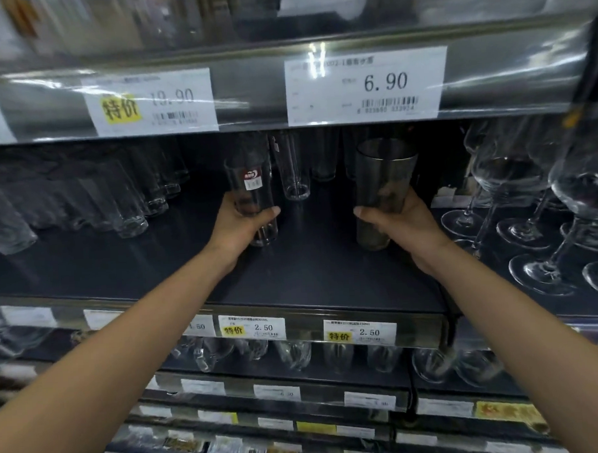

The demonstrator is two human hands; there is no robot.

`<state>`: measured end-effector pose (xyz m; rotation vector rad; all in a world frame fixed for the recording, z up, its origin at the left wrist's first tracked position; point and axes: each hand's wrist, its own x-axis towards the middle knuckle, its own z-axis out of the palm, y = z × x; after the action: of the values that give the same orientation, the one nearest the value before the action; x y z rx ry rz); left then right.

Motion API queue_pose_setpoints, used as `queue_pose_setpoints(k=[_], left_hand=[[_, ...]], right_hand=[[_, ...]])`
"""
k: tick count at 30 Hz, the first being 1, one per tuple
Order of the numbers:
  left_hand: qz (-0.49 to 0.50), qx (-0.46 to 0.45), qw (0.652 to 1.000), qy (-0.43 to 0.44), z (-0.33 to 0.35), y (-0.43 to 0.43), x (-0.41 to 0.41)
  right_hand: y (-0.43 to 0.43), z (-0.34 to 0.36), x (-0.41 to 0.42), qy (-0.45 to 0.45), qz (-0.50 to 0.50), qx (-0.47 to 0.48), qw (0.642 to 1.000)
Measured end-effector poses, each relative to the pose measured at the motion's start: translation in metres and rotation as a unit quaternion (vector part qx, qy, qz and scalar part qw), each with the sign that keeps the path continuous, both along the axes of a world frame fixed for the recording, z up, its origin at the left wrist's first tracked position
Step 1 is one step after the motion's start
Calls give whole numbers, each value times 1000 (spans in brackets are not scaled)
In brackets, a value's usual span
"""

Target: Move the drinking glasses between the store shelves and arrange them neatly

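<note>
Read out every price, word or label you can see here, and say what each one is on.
"特价", "19.90": left upper tag, upper shelf edge.
"6.90": right upper tag, same edge.
"特价", "2.50": middle tag, next shelf edge down.
"特价", "2.50": right lower tag, same edge.
Too blurred or small: the sticker on the glass in the left hand, all fine print, and the tags further down.

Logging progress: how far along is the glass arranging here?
Done: clear tumblers stand in rows at left, stemmed wine glasses at right. In hand: left hand holds a tall clear labelled glass, right hand a smoky grey tumbler. Left: setting both neatly on the dark shelf.
</note>
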<state>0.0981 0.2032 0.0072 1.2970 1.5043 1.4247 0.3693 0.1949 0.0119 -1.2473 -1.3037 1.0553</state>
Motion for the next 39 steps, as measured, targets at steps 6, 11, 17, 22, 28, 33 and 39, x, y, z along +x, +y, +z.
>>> queue_pose_setpoints(k=[6, 11, 17, 22, 28, 33, 39], left_hand=[[-22, -20, 995, -96, 17, -54, 5], [-55, -28, 985, -164, 40, -115, 9], [-17, 3, 974, -225, 32, -189, -7], [77, 25, 967, -241, 25, -245, -46], [224, 36, 941, -252, 20, -309, -103], [286, 54, 923, -253, 15, -355, -153], [344, 63, 907, -236, 12, -392, -225]], right_hand=[[-35, 17, -14, 147, 58, -51, 986], [-69, 25, -36, 160, 148, -74, 973], [-107, 20, -85, 210, 265, -124, 933], [-127, 14, -148, 210, 352, -127, 903], [-153, 7, -240, 180, 436, -132, 872], [-181, 0, -323, 110, 493, -127, 853], [-210, 2, -418, 83, 547, -117, 825]])
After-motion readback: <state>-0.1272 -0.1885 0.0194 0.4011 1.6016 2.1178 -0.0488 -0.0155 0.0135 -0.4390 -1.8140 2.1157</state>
